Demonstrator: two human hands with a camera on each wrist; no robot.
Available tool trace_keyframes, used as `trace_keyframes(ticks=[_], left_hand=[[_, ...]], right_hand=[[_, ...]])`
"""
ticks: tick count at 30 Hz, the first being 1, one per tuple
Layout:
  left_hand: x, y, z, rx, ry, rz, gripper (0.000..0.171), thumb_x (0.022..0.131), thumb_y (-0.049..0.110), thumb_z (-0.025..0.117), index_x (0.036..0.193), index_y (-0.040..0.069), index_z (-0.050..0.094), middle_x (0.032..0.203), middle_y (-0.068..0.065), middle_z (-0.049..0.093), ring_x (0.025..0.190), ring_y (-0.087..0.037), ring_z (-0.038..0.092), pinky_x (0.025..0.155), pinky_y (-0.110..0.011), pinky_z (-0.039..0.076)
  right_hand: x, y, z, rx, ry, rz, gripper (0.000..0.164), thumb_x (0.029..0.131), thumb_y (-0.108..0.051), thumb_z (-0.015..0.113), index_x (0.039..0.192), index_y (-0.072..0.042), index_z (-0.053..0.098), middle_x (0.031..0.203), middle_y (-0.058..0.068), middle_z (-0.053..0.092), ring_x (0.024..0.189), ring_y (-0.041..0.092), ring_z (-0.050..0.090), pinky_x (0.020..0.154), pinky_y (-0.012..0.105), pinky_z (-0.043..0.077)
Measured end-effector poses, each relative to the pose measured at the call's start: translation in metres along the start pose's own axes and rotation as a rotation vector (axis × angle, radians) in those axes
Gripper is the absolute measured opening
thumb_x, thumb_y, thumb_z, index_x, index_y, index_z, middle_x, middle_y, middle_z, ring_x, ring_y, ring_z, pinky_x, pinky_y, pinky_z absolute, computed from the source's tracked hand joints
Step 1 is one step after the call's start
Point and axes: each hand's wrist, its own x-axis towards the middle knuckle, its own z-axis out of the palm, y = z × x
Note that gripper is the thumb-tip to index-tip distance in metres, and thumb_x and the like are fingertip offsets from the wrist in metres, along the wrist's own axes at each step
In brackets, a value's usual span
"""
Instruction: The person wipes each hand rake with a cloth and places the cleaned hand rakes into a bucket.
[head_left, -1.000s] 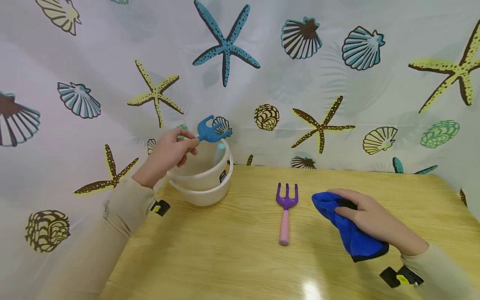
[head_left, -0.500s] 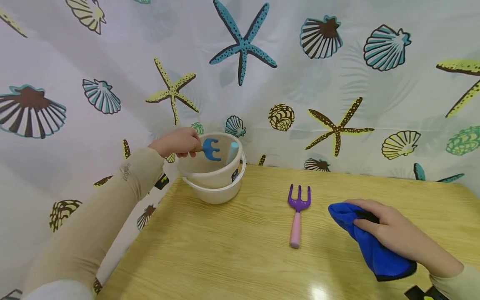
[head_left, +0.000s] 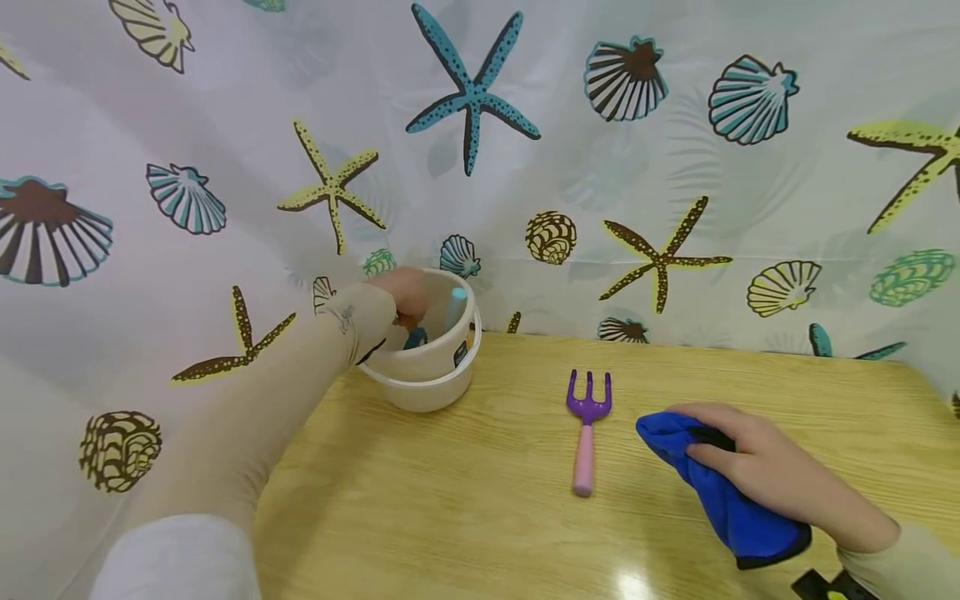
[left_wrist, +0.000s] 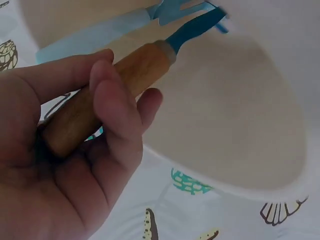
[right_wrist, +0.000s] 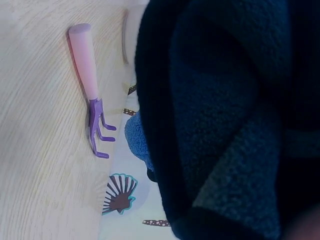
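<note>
My left hand (head_left: 408, 292) reaches down inside the rim of a white bucket (head_left: 431, 367) at the back left. It grips a blue garden hand fork by its wooden handle (left_wrist: 142, 67), the fingers curled round it and the blue end pointing into the bucket. The tines are mostly out of sight. Inside the same bucket leans a blue tool with a light blue handle (left_wrist: 100, 35). On the right, my right hand (head_left: 757, 458) holds a bunched blue cloth (head_left: 723, 500) with black edging, just over the table.
A purple three-pronged hand rake (head_left: 588, 408) with a pink handle lies between the bucket and the cloth on the wooden table (head_left: 465, 500). A curtain (head_left: 525, 167) printed with shells and starfish hangs behind and along the left side.
The left hand has lowered the hand fork from above the rim down into the bucket. The right hand keeps holding the cloth; the head view has shifted slightly.
</note>
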Motion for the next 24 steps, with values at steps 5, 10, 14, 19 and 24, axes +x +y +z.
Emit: trace_keyframes(ticks=[5, 10, 14, 19, 24], left_hand=[[0.014, 0.008, 0.01, -0.013, -0.081, -0.005, 0.017, 0.084, 0.007, 0.06, 0.081, -0.002, 0.074, 0.052, -0.005, 0.056, 0.042, -0.014, 0.051, 0.038, -0.021, 0.04], [0.016, 0.012, 0.013, -0.037, -0.058, 0.048, 0.018, 0.085, 0.013, 0.058, 0.083, 0.0, 0.07, 0.065, -0.01, 0.065, 0.05, -0.017, 0.06, 0.043, -0.024, 0.047], [0.004, 0.016, 0.009, -0.038, -0.001, 0.053, 0.026, 0.085, 0.028, 0.058, 0.093, 0.004, 0.065, 0.091, -0.015, 0.068, 0.057, -0.02, 0.065, 0.05, -0.028, 0.053], [-0.016, 0.023, 0.006, -0.058, 0.056, 0.082, 0.034, 0.089, 0.045, 0.056, 0.081, 0.011, 0.057, 0.075, -0.008, 0.06, 0.053, -0.019, 0.058, 0.05, -0.031, 0.049], [-0.05, 0.042, 0.01, -0.076, 0.269, 0.195, 0.039, 0.093, 0.038, 0.048, 0.066, 0.011, 0.053, 0.056, 0.001, 0.042, 0.049, -0.015, 0.038, 0.048, -0.031, 0.034]], right_hand=[[-0.005, 0.006, 0.0, 0.013, 0.002, 0.007, 0.044, 0.095, -0.02, 0.058, 0.137, -0.01, 0.049, 0.133, 0.018, 0.051, 0.114, 0.032, 0.048, 0.084, 0.058, 0.047], [-0.008, 0.008, -0.001, 0.011, 0.002, 0.03, 0.044, 0.095, -0.02, 0.057, 0.137, -0.011, 0.049, 0.132, 0.016, 0.052, 0.111, 0.028, 0.05, 0.083, 0.054, 0.048], [-0.01, 0.006, -0.004, -0.004, 0.001, 0.024, 0.044, 0.095, -0.021, 0.057, 0.138, -0.011, 0.048, 0.132, 0.018, 0.052, 0.112, 0.03, 0.05, 0.083, 0.056, 0.048], [-0.012, 0.006, -0.003, -0.01, 0.007, 0.02, 0.044, 0.095, -0.019, 0.058, 0.137, -0.012, 0.049, 0.132, 0.016, 0.052, 0.112, 0.029, 0.05, 0.084, 0.056, 0.047], [-0.013, 0.008, 0.0, -0.011, 0.022, 0.0, 0.043, 0.095, -0.021, 0.059, 0.136, -0.013, 0.051, 0.131, 0.015, 0.053, 0.115, 0.03, 0.048, 0.086, 0.058, 0.045]])
